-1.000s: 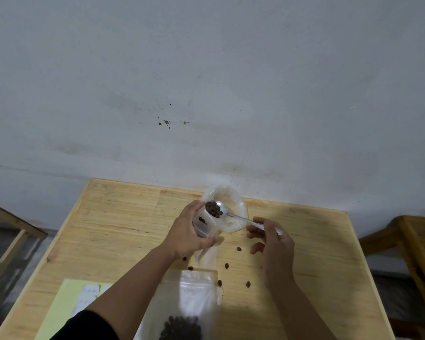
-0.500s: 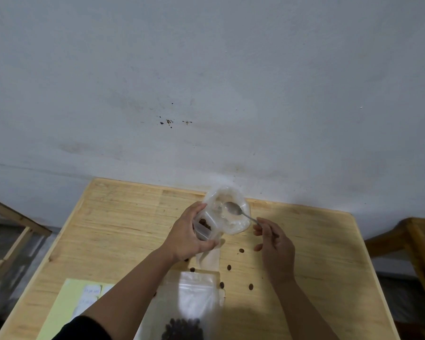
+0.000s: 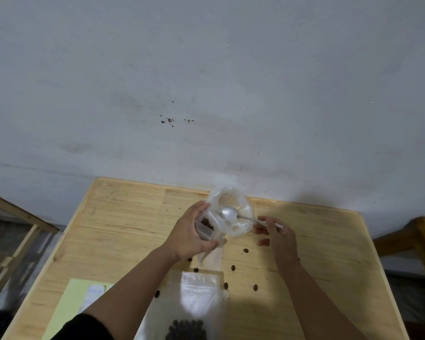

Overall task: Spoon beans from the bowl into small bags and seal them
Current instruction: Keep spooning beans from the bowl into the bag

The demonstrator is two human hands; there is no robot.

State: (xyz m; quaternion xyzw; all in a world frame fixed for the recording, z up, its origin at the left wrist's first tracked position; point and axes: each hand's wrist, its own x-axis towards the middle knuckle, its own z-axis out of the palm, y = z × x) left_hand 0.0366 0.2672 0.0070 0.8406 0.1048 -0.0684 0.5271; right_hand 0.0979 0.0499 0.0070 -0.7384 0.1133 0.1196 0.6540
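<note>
**Inspector:** State what your fingers were doing.

**Me:** My right hand [image 3: 279, 238] pinched the handle of the spoon [image 3: 231, 214], fingertips closed on it. The scoop looked empty and lay over the clear bowl [image 3: 241, 217] near the table's far edge. My left hand [image 3: 190, 233] was wrapped around the small bag [image 3: 206, 225], holding its mouth open just beside the bowl. A few beans showed inside it.

**Inspector:** Which step, by your judgement?

**Me:** Between scoops, I'd say. The next move called for a fresh load, kept level over the bag's mouth.

**Inspector:** Other findings?

**Me:** Loose beans [image 3: 233, 267] lay scattered mid-table [image 3: 123, 217]. A filled pouch [image 3: 194, 305] lay at the near edge, its seal unclear.
</note>
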